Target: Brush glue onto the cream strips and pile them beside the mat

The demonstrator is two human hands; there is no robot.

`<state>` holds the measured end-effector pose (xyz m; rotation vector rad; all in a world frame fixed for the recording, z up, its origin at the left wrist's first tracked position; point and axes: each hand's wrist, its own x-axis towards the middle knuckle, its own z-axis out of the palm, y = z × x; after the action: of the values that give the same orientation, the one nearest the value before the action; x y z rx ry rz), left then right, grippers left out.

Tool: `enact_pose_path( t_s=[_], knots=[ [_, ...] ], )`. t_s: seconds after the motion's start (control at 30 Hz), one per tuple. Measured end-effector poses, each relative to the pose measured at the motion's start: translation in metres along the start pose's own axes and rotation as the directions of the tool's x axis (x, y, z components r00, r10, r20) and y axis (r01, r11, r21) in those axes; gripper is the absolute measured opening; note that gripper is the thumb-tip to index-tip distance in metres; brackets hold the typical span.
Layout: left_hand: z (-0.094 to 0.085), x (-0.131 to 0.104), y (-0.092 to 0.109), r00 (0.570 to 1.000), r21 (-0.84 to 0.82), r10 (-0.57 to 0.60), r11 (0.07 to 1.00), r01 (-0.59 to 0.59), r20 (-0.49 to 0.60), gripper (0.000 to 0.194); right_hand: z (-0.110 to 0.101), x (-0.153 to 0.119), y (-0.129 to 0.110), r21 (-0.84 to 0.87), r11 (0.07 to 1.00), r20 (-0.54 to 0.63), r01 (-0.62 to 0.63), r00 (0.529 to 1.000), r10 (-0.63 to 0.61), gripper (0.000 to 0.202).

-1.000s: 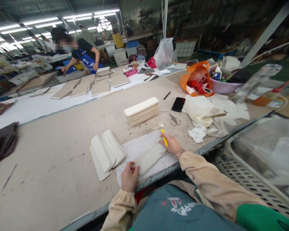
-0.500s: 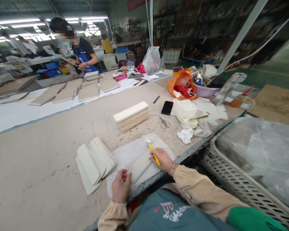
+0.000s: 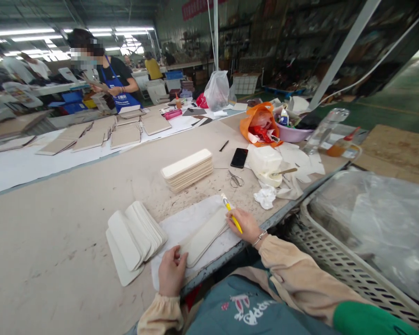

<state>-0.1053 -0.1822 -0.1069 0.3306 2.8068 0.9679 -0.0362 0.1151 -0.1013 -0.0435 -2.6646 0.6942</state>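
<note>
My right hand [image 3: 245, 224] is closed around a yellow-handled brush [image 3: 234, 217], its pale bristles pointing away over the far end of a long off-white board strip [image 3: 204, 237]. The strip lies on a white sheet [image 3: 181, 217], overlapping another piece along its near edge. With bent fingers, my left hand [image 3: 172, 271] pinches the strip's left end; its fingertips are partly hidden. Just left of the sheet, similar round-cornered strips [image 3: 134, 237] lie fanned out. Behind it stands a neat stack of strips [image 3: 187, 170].
Scissors [image 3: 236, 179], a phone [image 3: 239, 157] and a white tub [image 3: 265, 160] with a stick lie beyond my right hand. Crumpled tissue [image 3: 265, 197] is near the table edge. A plastic basket [image 3: 338, 249] stands at right. A co-worker [image 3: 115, 81] in a blue apron stands across the table.
My right hand has moved right with the brush, whose bristles have shifted towards the strip's far right end. My left hand stays at the left end. The view has shifted slightly.
</note>
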Motion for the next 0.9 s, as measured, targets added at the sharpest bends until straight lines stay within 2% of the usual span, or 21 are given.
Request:
enact_pose_path(
  t_s=[0.1, 0.2, 0.33, 0.47, 0.57, 0.67, 0.8, 0.9],
  knots=[
    [0.001, 0.001, -0.002, 1.000, 0.014, 0.010, 1.000, -0.011, 0.005, 0.046, 0.009, 0.002, -0.004, -0.019, 1.000, 0.009, 0.024, 1.000, -0.024, 0.008],
    [0.001, 0.002, -0.003, 0.999, 0.026, 0.035, 0.999, -0.035, -0.005, 0.045, 0.008, 0.006, 0.001, -0.077, 0.996, -0.066, -0.051, 0.997, 0.046, 0.011],
    [0.000, 0.001, -0.003, 0.997, 0.020, 0.074, 0.997, -0.074, -0.021, 0.040, -0.024, 0.003, 0.028, -0.220, 0.964, -0.190, -0.147, 0.976, 0.105, 0.012],
    [-0.001, 0.002, -0.002, 0.997, 0.004, 0.076, 0.997, -0.076, -0.007, 0.037, -0.064, -0.015, 0.055, -0.367, 0.905, -0.274, -0.213, 0.955, 0.114, 0.019],
    [0.000, 0.003, -0.004, 0.998, 0.010, 0.069, 0.998, -0.069, 0.003, 0.035, -0.073, -0.029, 0.056, -0.364, 0.905, -0.315, -0.218, 0.944, 0.101, 0.019],
    [0.000, 0.004, -0.005, 0.997, 0.012, 0.080, 0.997, -0.080, 0.006, 0.035, -0.056, -0.032, 0.033, -0.229, 0.966, -0.276, -0.124, 0.959, 0.058, 0.015],
    [-0.001, 0.005, -0.004, 0.996, 0.015, 0.089, 0.996, -0.089, 0.026, 0.037, -0.012, -0.021, -0.020, 0.026, 0.993, -0.066, 0.114, 0.992, -0.112, 0.008],
    [-0.002, 0.006, -0.002, 0.996, 0.026, 0.084, 0.996, -0.085, 0.038, 0.036, 0.017, -0.010, -0.053, 0.158, 0.953, 0.086, 0.260, 0.957, -0.276, 0.012]
  ],
)
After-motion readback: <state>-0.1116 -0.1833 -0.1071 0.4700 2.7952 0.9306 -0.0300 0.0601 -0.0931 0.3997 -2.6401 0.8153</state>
